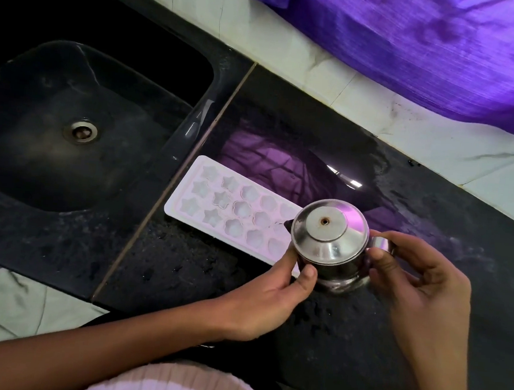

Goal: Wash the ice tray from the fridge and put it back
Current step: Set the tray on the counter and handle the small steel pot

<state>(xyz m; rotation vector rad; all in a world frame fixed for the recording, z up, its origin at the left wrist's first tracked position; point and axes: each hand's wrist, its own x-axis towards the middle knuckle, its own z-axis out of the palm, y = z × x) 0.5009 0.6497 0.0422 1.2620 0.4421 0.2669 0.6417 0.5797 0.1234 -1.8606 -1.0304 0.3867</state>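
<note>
Head view, looking down at a black granite counter (pixel 206 271). My left hand (pixel 275 291) grips the lower body of a small stainless-steel lidded jug (pixel 332 240), the thumb (pixel 306 277) curled against its front wall and the other fingers wrapped behind its left side. My right hand (pixel 421 278) pinches the jug's handle (pixel 382 244) at the right, fingertips bent around it, the remaining fingers loosely curled below. The jug stands over the near right end of the ice tray (pixel 229 214) and covers that corner; whether its base rests on the counter or is lifted I cannot tell. Its domed lid has a flat central disc with a small hole, and a short dark spout (pixel 287 225) points left over the tray. The ice tray, white plastic tinted pink by the light, lies flat on the counter just right of the seam (pixel 170 188) that separates the counter from the sink surround, its long axis running diagonally from upper left to lower right; its cavities are star-shaped and rounded, in three rows. The dark sink (pixel 37 153) with a metal drain (pixel 80 131) lies well to the left. A purple cloth (pixel 415 47) hangs over the white tiled wall (pixel 378 118) behind, and its reflection colours the counter beyond the tray.
</note>
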